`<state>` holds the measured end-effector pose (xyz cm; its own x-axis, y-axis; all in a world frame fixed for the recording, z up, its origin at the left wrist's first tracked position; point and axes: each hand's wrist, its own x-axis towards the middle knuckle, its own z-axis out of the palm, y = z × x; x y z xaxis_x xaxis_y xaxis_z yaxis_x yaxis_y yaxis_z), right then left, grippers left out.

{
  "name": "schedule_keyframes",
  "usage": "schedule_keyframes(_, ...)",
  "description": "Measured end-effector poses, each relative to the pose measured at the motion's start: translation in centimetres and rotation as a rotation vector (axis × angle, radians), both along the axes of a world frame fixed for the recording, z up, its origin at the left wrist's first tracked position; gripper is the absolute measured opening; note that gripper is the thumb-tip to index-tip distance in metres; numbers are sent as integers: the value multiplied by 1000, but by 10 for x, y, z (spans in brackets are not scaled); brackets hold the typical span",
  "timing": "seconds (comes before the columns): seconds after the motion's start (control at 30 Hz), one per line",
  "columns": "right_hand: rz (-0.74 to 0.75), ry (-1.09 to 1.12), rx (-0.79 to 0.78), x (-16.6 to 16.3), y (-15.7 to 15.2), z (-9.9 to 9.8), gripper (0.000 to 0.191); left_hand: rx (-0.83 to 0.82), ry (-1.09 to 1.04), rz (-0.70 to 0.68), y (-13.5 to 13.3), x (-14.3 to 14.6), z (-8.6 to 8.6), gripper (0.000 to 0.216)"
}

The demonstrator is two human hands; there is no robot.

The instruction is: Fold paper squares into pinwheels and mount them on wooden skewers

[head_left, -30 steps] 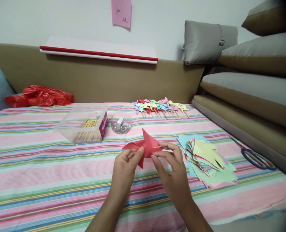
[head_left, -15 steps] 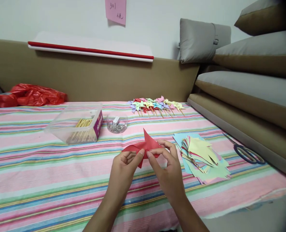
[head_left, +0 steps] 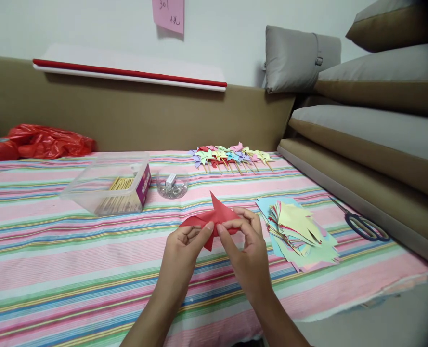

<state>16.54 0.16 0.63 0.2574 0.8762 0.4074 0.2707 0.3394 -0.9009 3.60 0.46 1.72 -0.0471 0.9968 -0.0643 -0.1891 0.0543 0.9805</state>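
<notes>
A red paper pinwheel [head_left: 219, 210] is held between my two hands above the striped cloth, one pointed blade standing up. My left hand [head_left: 185, 242] pinches its left side near the centre, thumb on top. From the right, my right hand [head_left: 245, 243] grips it with thumb and forefinger close to the middle. The fingertips cover the pinwheel's centre, so whether a pin is there cannot be seen. Beside my right hand lies a pile of cut coloured paper sheets [head_left: 304, 233].
A clear plastic box [head_left: 122, 205] with wooden sticks and a round clear dish [head_left: 172, 188] of small metal pins stand beyond my left hand. Finished pinwheels [head_left: 230, 156] lie at the back. Scissors [head_left: 365, 226] rest at right beside stacked cushions [head_left: 365, 144]. A red plastic bag [head_left: 47, 142] lies far left.
The whole view has shifted slightly, so things sit a little further left. Both hands keep their hold on the red pinwheel, with hardly any movement of the fingers.
</notes>
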Motion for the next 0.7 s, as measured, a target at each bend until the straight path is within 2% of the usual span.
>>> schedule_keyframes(0.3, -2, -10, 3, -1, 0, 0, 9, -20, -66, -31, 1, 1, -1, 29)
schedule_keyframes(0.7, -24, 32, -33, -4, -1, 1, 14, -11, -63, -48, 0, 1, -1, 28)
